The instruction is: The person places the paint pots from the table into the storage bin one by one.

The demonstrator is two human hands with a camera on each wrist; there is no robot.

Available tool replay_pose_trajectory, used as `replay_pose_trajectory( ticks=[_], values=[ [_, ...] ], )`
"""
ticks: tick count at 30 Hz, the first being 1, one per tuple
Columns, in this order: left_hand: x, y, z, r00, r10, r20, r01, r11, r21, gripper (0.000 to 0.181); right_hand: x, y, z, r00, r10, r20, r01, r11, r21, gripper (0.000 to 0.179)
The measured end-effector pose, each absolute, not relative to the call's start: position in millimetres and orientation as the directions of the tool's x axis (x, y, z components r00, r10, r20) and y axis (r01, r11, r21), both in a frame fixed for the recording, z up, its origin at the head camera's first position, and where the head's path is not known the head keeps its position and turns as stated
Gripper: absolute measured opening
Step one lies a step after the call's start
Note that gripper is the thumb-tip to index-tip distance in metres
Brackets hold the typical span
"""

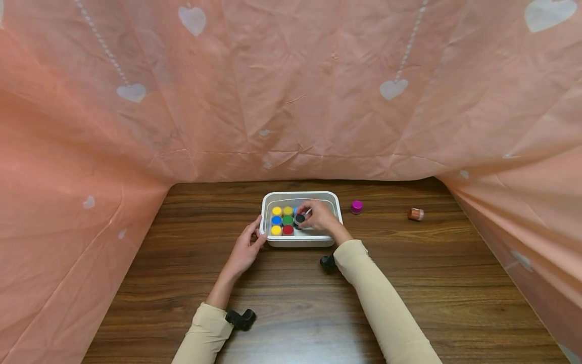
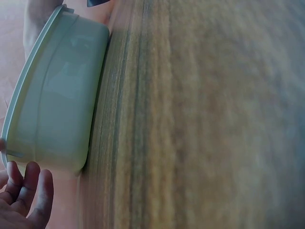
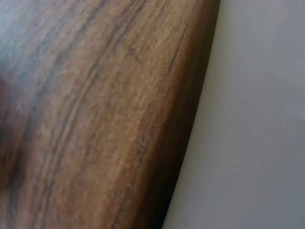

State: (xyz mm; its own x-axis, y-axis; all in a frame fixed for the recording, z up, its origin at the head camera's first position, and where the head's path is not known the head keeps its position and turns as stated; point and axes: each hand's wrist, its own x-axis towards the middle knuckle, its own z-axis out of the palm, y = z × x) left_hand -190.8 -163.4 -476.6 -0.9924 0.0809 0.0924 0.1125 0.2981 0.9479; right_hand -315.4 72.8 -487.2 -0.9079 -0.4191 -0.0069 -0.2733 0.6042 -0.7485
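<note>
A white plastic tub [image 1: 301,242] stands on the table and holds several small paint pots in rows. Among them are a green pot [image 1: 288,220], a red pot [image 1: 288,230] and a blue pot [image 1: 276,220]. Inside the tub, my right hand [image 1: 318,216] pinches a black paint pot [image 1: 299,219] beside the green one. Its fingers partly cover a light blue pot [image 1: 296,210]. My left hand [image 1: 245,248] rests against the tub's left end, fingers loosely extended along the rim. In the left wrist view, its fingers [image 2: 32,186] are beside the tub's end wall. The right wrist view shows no hand.
To the right of the tub stands a magenta pot [image 1: 356,207]. Farther right, an orange-brown pot [image 1: 416,214] lies on its side. The wooden table [image 1: 291,298] meets a pink curtain [image 1: 291,101] with white hearts at the back and both sides.
</note>
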Motion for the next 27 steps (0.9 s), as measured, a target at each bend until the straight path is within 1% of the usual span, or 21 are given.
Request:
replay_pose_trajectory(
  ticks=[13, 27],
  values=[
    [-188.3, -160.4, -473.0, -0.992, 0.084, 0.091, 0.112, 0.298, 0.948, 0.057, -314.5, 73.9, -489.7, -0.896, -0.444, 0.005, -0.327, 0.652, -0.683, 0.033],
    [-188.7, -160.4, -474.4, -0.994, 0.069, 0.081, 0.099, 0.315, 0.944, 0.057, -316.3, 73.0, -490.5, -0.893, -0.45, -0.008, -0.316, 0.639, -0.701, 0.034]
  ],
)
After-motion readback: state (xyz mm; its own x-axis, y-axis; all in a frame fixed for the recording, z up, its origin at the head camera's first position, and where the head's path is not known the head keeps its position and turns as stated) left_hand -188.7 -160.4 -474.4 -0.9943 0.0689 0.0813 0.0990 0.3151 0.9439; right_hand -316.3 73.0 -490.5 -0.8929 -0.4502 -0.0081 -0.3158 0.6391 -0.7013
